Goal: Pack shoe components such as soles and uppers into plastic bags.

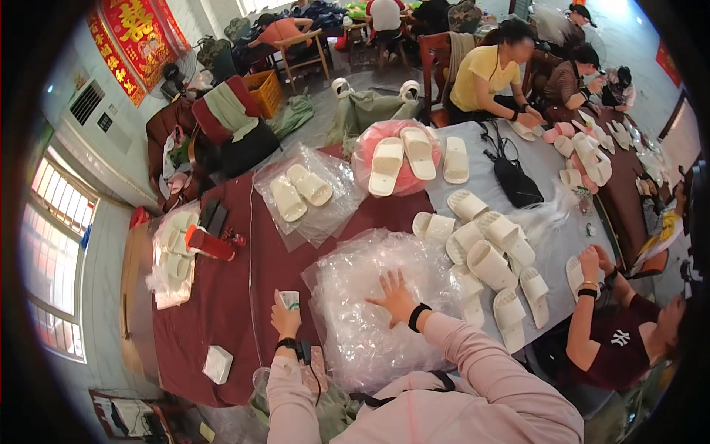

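Observation:
My left hand point(284, 320) is closed around a small, pale, box-like thing with a green mark point(291, 300), just above the dark red tabletop point(244, 296). My right hand point(397, 297) lies flat with its fingers spread on a stack of clear plastic bags point(362, 333). Close by on the right sits a heap of cream slide sandals point(492, 265). Beyond the stack, two sandals rest on a round pink pad point(377, 126). Another sandal pair point(299, 191) lies on clear plastic to the far left of the stack.
A red cylinder point(211, 243) lies on its side at the left, near bagged sandals point(177, 255). A white box point(217, 364) stands by the near left edge. A black bag point(516, 181) lies on the grey cloth. Co-workers sit at the right, one in yellow point(477, 78), another in maroon point(617, 337).

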A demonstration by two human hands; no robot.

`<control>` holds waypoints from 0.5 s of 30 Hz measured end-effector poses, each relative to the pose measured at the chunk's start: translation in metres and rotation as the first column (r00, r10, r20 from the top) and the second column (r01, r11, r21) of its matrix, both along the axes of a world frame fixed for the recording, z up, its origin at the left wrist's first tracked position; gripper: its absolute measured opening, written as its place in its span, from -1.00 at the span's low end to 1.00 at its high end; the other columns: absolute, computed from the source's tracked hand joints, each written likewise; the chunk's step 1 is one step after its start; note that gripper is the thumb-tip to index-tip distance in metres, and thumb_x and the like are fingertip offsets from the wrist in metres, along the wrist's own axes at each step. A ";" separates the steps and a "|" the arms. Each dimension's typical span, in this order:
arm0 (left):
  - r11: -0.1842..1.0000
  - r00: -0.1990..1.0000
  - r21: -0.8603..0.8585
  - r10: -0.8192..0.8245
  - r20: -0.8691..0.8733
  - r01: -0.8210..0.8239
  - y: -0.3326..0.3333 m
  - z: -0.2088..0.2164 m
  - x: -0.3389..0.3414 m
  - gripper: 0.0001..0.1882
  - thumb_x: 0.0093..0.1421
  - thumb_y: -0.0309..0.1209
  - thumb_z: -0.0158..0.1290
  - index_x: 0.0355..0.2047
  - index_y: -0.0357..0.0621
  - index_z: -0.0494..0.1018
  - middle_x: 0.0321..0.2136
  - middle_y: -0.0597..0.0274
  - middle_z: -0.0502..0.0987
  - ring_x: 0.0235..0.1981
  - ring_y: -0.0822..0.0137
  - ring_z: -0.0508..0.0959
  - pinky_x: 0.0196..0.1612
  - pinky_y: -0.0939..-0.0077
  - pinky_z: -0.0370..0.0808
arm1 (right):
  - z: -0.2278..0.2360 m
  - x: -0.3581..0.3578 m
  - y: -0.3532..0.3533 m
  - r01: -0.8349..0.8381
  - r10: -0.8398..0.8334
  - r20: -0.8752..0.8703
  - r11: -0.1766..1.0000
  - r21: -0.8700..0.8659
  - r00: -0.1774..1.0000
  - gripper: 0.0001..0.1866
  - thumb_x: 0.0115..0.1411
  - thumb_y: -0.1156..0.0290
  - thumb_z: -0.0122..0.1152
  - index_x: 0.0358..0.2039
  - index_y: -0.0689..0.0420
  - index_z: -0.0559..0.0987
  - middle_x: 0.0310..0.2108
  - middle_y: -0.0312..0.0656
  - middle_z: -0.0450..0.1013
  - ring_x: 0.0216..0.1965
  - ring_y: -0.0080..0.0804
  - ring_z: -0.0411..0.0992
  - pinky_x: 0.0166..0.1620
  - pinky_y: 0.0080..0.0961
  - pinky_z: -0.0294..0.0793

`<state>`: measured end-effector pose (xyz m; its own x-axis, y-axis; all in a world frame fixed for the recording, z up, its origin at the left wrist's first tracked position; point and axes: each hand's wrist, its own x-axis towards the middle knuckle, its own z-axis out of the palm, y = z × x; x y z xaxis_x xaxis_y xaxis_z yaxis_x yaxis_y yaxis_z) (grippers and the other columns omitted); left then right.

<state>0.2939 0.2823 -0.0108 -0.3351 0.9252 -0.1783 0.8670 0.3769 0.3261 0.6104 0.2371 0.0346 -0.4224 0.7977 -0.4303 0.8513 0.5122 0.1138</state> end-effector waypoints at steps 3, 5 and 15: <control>0.918 0.944 0.396 -0.143 0.297 0.014 0.013 0.032 0.028 -0.28 -0.11 -0.37 0.12 0.10 -0.01 0.12 -0.12 -0.04 0.36 -0.08 0.01 0.38 -0.05 0.26 0.32 | -0.002 0.001 -0.001 0.007 -0.007 0.015 1.000 -0.026 1.000 0.12 -0.38 -0.31 0.26 0.21 -0.53 -0.12 0.26 0.05 -0.20 0.25 0.21 -0.28 0.14 0.30 -0.47; 0.773 0.809 0.610 -0.466 0.358 0.176 0.020 0.061 0.061 -0.33 -0.13 -0.37 0.14 0.05 -0.05 0.21 -0.09 -0.03 0.35 -0.07 0.00 0.37 -0.03 0.29 0.31 | -0.006 0.002 -0.003 0.020 -0.019 0.029 1.000 -0.022 0.999 0.12 -0.38 -0.32 0.25 0.21 -0.53 -0.12 0.26 0.05 -0.20 0.25 0.21 -0.28 0.14 0.29 -0.47; 0.766 0.767 0.053 -0.636 -0.090 0.641 0.011 -0.017 0.145 -0.26 -0.06 -0.23 0.07 0.17 0.14 0.07 -0.08 -0.12 0.31 -0.09 -0.08 0.34 -0.05 0.05 0.25 | -0.020 0.030 -0.007 0.086 -0.040 -0.134 0.932 0.353 0.990 -0.08 -0.18 -0.28 0.11 0.20 -0.29 0.07 0.23 0.00 -0.08 0.25 0.09 -0.21 0.14 0.30 -0.40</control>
